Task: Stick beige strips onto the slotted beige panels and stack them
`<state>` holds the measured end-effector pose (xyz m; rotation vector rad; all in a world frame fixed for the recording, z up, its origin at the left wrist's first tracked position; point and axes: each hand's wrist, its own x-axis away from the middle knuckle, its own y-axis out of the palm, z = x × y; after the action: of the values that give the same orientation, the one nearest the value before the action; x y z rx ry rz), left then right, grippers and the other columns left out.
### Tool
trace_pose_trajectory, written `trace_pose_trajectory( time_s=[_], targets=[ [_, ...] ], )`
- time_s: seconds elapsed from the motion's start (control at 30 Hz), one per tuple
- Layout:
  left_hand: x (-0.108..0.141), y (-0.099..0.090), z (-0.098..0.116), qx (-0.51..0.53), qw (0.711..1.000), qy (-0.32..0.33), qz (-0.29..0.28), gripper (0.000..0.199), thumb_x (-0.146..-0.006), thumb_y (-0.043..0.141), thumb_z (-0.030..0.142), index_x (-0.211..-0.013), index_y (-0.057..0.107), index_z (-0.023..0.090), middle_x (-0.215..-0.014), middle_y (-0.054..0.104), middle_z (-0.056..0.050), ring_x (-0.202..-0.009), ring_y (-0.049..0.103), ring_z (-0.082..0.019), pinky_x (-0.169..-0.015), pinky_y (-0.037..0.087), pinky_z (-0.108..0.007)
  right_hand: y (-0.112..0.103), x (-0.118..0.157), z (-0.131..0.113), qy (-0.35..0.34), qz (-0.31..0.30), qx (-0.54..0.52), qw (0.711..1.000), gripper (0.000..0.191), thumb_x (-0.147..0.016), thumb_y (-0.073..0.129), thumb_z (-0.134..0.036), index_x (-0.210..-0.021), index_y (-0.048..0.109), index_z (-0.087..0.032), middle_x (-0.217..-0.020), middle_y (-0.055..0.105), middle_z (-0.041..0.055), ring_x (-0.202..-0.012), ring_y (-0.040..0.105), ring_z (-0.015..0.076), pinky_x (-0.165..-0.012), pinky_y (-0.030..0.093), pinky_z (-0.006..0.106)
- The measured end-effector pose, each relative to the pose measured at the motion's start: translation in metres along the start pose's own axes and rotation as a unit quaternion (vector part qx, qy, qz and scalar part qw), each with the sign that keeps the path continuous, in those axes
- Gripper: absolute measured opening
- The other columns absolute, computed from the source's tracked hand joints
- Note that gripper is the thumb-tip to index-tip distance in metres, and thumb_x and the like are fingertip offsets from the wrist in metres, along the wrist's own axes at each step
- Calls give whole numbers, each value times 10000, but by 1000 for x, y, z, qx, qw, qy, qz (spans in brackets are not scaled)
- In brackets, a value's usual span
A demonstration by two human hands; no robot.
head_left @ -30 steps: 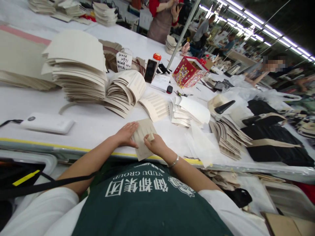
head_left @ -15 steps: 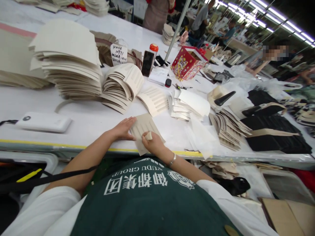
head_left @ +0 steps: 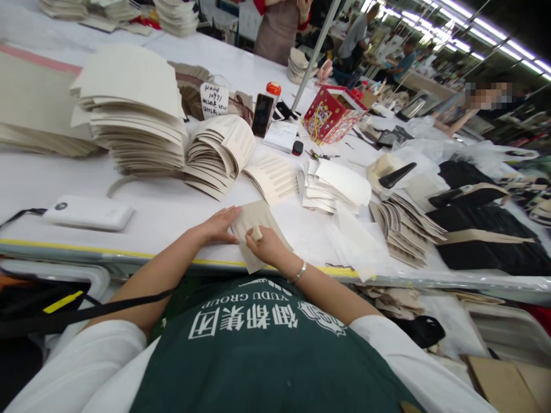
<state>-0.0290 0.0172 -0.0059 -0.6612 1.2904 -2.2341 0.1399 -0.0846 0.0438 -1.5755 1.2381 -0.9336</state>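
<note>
One long white table [head_left: 77, 178] bears a tall stack of pale panels [head_left: 133, 115] at left. Near the table's yellow-striped edge lies a single beige panel [head_left: 257, 215]. The left hand [head_left: 219, 225] lies flat at its left border, thumb spread; the right hand [head_left: 267, 246] pinches a small cream piece [head_left: 256, 233], its lower end apparently against the panel.
</note>
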Motion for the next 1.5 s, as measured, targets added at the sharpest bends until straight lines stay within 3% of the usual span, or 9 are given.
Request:
trace_pose_trajectory(
  time_s=[0.13, 0.3, 0.4, 0.57, 0.7, 0.87, 1.0, 1.2, 1.5],
  targets=[
    [0, -4, -4, 8, 1000, 7, -24, 946, -699, 566, 507, -1419, 137, 69, -1481, 163, -180, -1365, 158, -272, -1101, 171, -375, -5, 37, 7, 25, -106, -69, 992, 181, -859, 491, -216, -777, 639, -153, -555, 614, 26, -572, 579, 136, -539, 397, 198],
    [-6, 4, -7, 15, 1000, 2, 25, 606, -848, 332, 345, -1397, 248, 102, -1454, 284, -125, -1333, 268, -212, -1091, 220, -353, 4, -21, -6, 4, 46, -97, 994, 185, -879, 427, -168, -876, 612, -152, -784, 671, 48, -786, 610, 143, -722, 438, 213],
    [-8, 10, -1, 7, 999, -9, 49, 549, -861, 295, 294, -1377, 301, 105, -1437, 322, -121, -1323, 290, -217, -1090, 233, -371, 10, -35, -16, -3, 62, -52, 997, 171, -866, 449, -184, -876, 608, -120, -895, 656, 103, -861, 595, 181, -770, 432, 248],
    [-6, 5, 7, -30, 998, -46, 19, 561, -865, 342, 269, -1389, 273, 81, -1452, 291, -123, -1342, 246, -230, -1095, 216, -362, 5, 47, 7, 20, -20, -105, 994, 170, -844, 450, -182, -769, 596, -135, -754, 642, 78, -769, 601, 177, -731, 439, 260],
    [0, -1, 25, -96, 992, -75, 16, 472, -896, 287, 220, -1358, 359, 155, -1455, 304, -64, -1340, 251, -241, -1091, 198, -444, -5, 121, 53, 218, -70, -325, 917, 208, -832, 463, -315, -768, 579, -155, -540, 587, 8, -502, 562, 135, -529, 451, 232],
    [-7, 17, 85, -107, 990, -24, 86, 522, -885, 379, 421, -1323, 413, 139, -1403, 390, -103, -1291, 336, -254, -1069, 246, -412, -22, 147, 94, 336, 104, -456, 817, 422, -728, 598, -485, -967, 588, -137, -529, 601, 3, -479, 569, 146, -494, 486, 254],
    [-14, 42, 112, -92, 994, 60, 25, 632, -817, 470, 508, -1335, 403, 153, -1427, 350, -100, -1299, 315, -286, -1068, 226, -449, -41, 129, 106, 288, 136, -491, 811, 441, -664, 681, -476, -931, 637, -128, -668, 654, 42, -619, 627, 163, -608, 532, 285],
    [18, 34, 72, -49, 972, 223, -48, 524, -835, 464, 379, -1329, 411, 212, -1414, 379, -49, -1313, 309, -231, -1095, 161, -420, -62, 47, 110, 154, 73, -481, 860, 354, -679, 688, -416, -875, 684, -122, -822, 672, 74, -775, 630, 179, -696, 523, 287],
    [25, 45, 67, -21, 976, 216, 17, 432, -888, 424, 373, -1295, 454, 228, -1380, 428, -37, -1301, 334, -220, -1099, 151, -415, -27, -77, 57, 170, -9, -215, 962, 191, -741, 568, -291, -635, 621, -141, -569, 615, 15, -601, 586, 124, -553, 423, 181]
  ],
)
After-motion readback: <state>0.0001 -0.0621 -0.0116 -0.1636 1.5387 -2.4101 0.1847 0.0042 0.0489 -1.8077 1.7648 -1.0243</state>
